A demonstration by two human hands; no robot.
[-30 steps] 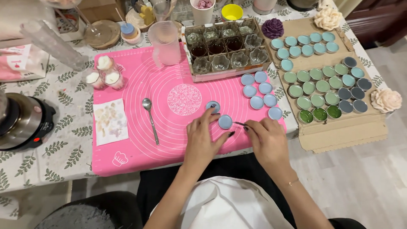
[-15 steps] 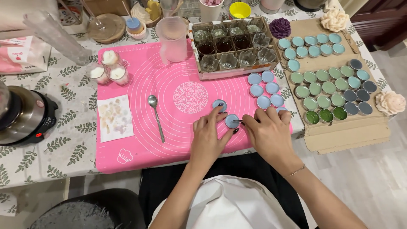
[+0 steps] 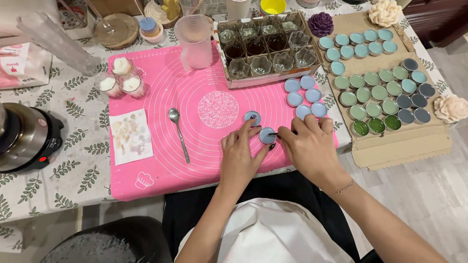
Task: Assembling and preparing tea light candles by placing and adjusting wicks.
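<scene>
Where both hands meet: blue tin [image 3: 267, 135] (touching).

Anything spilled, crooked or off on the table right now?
Only small things. The paper on the pink mat is blotched with stains. The cardboard holding the green tins juts past the table edge. No spill shows; the left hand and right hand steady a blue tin.

Small round tin [image 3: 267, 135] w/ pale blue fill sat flat on pink mat [image 3: 161, 160], lid off, a thin dark stick [image 3: 279, 133] lying over its right rim.
</scene>
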